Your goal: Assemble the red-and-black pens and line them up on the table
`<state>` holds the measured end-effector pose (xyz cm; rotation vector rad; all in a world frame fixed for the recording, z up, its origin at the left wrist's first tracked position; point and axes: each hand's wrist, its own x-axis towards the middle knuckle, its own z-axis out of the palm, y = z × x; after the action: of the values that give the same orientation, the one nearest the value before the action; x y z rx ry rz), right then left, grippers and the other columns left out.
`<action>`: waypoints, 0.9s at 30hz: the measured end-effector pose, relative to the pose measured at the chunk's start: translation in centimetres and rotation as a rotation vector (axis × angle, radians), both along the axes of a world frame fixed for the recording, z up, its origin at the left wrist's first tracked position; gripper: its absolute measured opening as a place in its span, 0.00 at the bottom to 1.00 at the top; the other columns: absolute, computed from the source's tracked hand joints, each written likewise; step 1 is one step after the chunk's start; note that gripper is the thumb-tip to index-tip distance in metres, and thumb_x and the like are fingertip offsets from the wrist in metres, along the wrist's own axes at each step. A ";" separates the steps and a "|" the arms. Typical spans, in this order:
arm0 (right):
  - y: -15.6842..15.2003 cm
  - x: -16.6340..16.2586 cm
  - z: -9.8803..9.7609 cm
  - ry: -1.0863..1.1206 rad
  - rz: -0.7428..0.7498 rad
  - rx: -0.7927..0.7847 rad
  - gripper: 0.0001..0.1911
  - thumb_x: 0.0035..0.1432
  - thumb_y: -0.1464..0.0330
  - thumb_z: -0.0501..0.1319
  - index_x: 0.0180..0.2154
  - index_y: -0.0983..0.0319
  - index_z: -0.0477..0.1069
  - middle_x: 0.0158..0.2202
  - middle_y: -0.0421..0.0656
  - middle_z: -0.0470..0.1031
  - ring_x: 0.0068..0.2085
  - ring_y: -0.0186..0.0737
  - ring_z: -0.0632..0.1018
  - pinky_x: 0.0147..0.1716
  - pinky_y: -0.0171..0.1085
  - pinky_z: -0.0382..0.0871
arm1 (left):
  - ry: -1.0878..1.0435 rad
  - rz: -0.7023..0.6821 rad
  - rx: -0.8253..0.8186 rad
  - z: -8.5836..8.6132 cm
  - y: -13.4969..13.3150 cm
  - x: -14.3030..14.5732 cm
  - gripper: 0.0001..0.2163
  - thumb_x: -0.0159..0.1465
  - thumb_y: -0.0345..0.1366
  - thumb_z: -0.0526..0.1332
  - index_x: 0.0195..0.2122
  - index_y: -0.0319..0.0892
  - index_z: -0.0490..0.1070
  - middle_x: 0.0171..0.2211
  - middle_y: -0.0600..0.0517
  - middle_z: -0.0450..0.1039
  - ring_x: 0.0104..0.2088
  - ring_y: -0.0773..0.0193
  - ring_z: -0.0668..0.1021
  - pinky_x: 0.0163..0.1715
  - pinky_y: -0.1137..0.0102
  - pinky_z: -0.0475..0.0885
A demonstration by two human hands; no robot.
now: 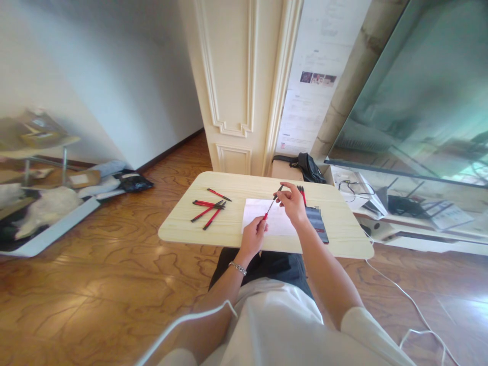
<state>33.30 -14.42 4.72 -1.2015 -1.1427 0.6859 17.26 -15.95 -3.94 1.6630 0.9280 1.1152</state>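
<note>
— Holding what, exactly?
— Left hand (254,233) pinches the red end of a pen (270,207); right hand (293,202) grips its black tip, above white paper (255,211) on the table (343,239).
— Other items?
— Loose red-and-black pens (209,207) lie well left of the paper; a dark phone (319,223) sits just right of it.

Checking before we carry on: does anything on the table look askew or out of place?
Only mildly: the loose pens lie crossed at odd angles left of the paper. Nothing looks spilled or broken.
</note>
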 end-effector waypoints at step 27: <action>-0.6 -0.2 -1.5 -0.136 0.041 -0.035 0.21 0.52 0.60 0.60 0.48 0.60 0.66 0.29 0.41 0.76 0.28 0.35 0.74 0.27 0.34 0.67 | 0.012 -0.007 0.020 0.4 -0.2 0.0 0.17 0.66 0.46 0.51 0.45 0.41 0.71 0.28 0.52 0.73 0.30 0.66 0.74 0.35 0.71 0.69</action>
<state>33.13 -15.06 3.18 -1.2731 -1.2755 0.6653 17.21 -16.15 -3.57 1.6892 0.9207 1.1143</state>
